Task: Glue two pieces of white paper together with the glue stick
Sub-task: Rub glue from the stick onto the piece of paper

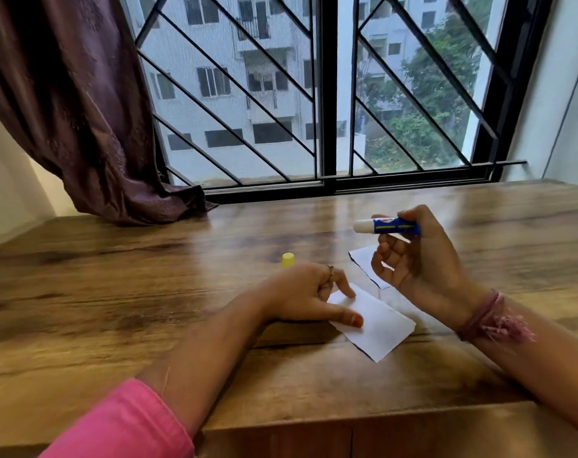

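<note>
A white paper piece (378, 325) lies flat on the wooden table (148, 276). My left hand (301, 297) presses its left edge with the thumb and a fingertip. A second white paper piece (363, 259) lies just beyond it, partly hidden behind my right hand (420, 259). That hand is raised above the table and holds the blue glue stick (388, 225) sideways, its uncapped white tip pointing left. The yellow cap (288, 260) stands on the table behind my left hand.
A dark curtain (82, 110) hangs down onto the table's far left corner. A barred window (314, 94) runs along the table's far edge. The table's front edge (363, 421) is close to my body.
</note>
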`<state>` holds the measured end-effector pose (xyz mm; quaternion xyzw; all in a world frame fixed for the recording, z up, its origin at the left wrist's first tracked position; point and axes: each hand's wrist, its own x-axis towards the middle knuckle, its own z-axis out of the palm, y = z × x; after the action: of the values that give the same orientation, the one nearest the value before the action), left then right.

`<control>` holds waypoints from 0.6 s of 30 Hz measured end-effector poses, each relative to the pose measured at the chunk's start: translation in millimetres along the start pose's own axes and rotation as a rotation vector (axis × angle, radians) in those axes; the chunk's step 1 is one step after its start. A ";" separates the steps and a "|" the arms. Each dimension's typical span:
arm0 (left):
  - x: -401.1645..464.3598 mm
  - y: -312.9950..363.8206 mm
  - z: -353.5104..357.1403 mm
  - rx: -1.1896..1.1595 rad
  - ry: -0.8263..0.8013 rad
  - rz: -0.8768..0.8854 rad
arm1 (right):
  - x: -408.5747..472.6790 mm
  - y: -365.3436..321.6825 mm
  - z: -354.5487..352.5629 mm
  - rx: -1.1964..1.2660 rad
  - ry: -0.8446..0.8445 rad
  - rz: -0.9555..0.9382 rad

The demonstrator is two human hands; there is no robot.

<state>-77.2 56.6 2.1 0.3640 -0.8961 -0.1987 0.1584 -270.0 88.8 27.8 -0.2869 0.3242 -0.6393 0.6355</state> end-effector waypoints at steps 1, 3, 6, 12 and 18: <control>0.4 1.1 0.8 0.002 0.009 0.003 | -4.4 1.9 -2.6 -0.014 -0.014 0.010; 0.7 2.2 2.4 0.011 0.030 -0.006 | -13.6 7.2 -8.3 -0.081 -0.066 0.025; 1.7 3.8 6.5 0.028 0.071 -0.029 | -24.1 15.4 -15.0 -0.209 -0.141 0.023; 1.0 0.4 -7.8 -0.129 0.106 -0.023 | -23.9 20.0 -17.4 -0.276 -0.080 0.025; -5.4 -12.8 -22.0 -0.203 0.022 -0.100 | -23.7 8.7 -22.6 -0.543 -0.253 0.095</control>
<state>-56.5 46.8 14.4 0.3925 -0.8503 -0.2919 0.1943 -281.5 113.7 8.0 -0.5082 0.4146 -0.4582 0.6000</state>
